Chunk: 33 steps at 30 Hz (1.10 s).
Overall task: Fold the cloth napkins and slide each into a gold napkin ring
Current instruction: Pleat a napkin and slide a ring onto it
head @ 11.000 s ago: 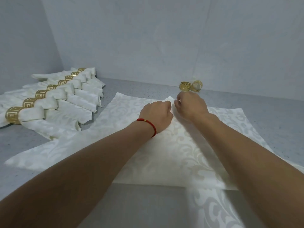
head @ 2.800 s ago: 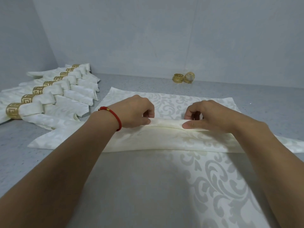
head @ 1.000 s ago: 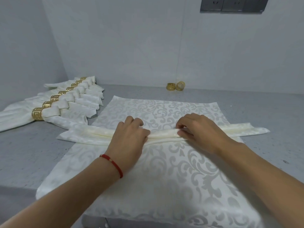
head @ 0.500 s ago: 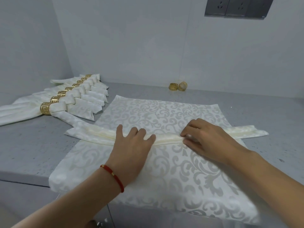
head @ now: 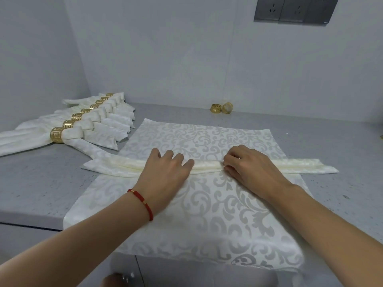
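A cream napkin rolled into a long narrow strip lies crosswise on a flat white damask napkin. My left hand, with a red bracelet on its wrist, lies flat on the strip with straight fingers pressing it. My right hand has its fingers curled, pinching the strip near its middle. Two loose gold napkin rings stand at the back by the wall, apart from both hands.
Several folded napkins in gold rings lie in a row at the left on the grey counter. The counter's front edge runs below the flat napkin, which hangs over it. Wall sockets sit top right.
The wide folded napkin has been rolled into a narrow strip. In the last second my left hand's fingers straightened and flattened on it; my right hand kept its pinch.
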{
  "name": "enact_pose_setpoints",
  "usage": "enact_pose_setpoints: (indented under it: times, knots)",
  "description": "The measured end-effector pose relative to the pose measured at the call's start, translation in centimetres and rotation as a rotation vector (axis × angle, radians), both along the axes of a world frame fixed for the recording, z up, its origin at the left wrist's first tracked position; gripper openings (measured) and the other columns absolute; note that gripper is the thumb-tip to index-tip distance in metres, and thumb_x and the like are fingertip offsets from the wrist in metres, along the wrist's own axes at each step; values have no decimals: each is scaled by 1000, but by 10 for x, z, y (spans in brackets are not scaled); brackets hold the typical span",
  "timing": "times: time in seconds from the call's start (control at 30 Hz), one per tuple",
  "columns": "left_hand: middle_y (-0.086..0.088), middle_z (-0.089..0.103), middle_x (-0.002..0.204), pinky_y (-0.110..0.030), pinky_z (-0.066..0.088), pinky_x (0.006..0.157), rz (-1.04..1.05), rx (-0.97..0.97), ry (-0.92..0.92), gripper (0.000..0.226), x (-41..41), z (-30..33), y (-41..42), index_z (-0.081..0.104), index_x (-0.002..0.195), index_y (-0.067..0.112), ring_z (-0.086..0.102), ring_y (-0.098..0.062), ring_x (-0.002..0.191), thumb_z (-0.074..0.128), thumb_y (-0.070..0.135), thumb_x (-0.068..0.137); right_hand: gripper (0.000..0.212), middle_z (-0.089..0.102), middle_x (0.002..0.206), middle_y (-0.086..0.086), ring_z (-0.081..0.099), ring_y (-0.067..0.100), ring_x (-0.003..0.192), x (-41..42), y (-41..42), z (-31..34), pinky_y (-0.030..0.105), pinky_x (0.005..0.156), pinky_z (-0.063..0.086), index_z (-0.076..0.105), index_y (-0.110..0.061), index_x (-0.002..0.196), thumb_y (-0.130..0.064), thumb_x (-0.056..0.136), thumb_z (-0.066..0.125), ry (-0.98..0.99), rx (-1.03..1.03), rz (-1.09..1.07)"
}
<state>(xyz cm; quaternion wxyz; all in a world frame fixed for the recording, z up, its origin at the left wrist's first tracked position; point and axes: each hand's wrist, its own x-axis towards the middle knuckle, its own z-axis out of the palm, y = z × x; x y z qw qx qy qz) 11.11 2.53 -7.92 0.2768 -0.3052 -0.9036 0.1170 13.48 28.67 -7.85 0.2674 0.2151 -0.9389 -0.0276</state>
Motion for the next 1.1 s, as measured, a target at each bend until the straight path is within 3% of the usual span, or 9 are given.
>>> enact_pose_setpoints:
  times: [0.07,0.17,0.2,0.27,0.33,0.4,0.6,0.93,1.1]
  knots:
    - [6,51,72,-35,22,64,27,41,-36,55,7,1,-2,59,112,20,49,-22,66,80,12,61,10,58,88,-5,55,19,78,0,1,2,35,57,47,65,-17,89,-22,98,66,-13,0,-4]
    - [6,60,97,-37,36,73,118,160,-140,16,7,1,-18,56,110,24,56,-21,91,55,31,96,13,59,91,-5,57,19,83,1,1,2,36,59,49,69,-18,93,-26,100,62,-44,-23,-15]
    - [5,59,99,-40,39,79,148,184,-155,14,5,0,-24,56,110,27,56,-21,93,50,32,99,13,60,93,-5,58,20,85,1,2,2,37,60,51,70,-18,95,-26,100,61,-53,-37,-17]
    - [6,57,90,-43,42,83,177,164,-179,21,2,0,-33,59,109,33,58,-20,85,64,28,90,14,61,95,-5,58,20,87,2,1,2,40,63,52,71,-18,98,-27,101,60,-75,-61,-25]
    - [5,53,76,-43,42,79,152,84,-98,38,-2,2,-35,66,96,33,57,-22,71,81,17,65,15,60,95,-5,57,20,88,2,0,2,40,65,52,71,-18,99,-27,101,59,-89,-78,-32]
    - [1,49,68,-41,38,73,96,44,35,33,3,6,-31,68,85,24,51,-26,64,75,6,58,15,61,95,-5,57,20,89,2,0,2,39,65,52,72,-18,99,-26,102,60,-100,-87,-34]
    - [-2,41,72,-35,17,61,-25,3,131,25,6,2,-42,61,81,17,28,-22,64,69,-2,65,17,61,96,-5,58,21,89,4,-1,5,38,64,52,74,-18,100,-27,102,60,-97,-77,-36]
    - [-10,55,87,-40,34,63,-226,88,289,37,7,13,-50,67,110,8,46,-29,73,47,-9,85,12,64,98,-7,59,16,91,7,1,1,39,65,55,76,-19,104,-24,98,67,-99,-160,-9]
    - [-8,57,91,-49,40,82,-257,141,347,37,10,19,-43,67,108,14,57,-32,89,41,-8,93,10,64,98,-6,60,19,90,6,2,-3,43,66,56,76,-18,104,-21,96,69,-96,-194,-2]
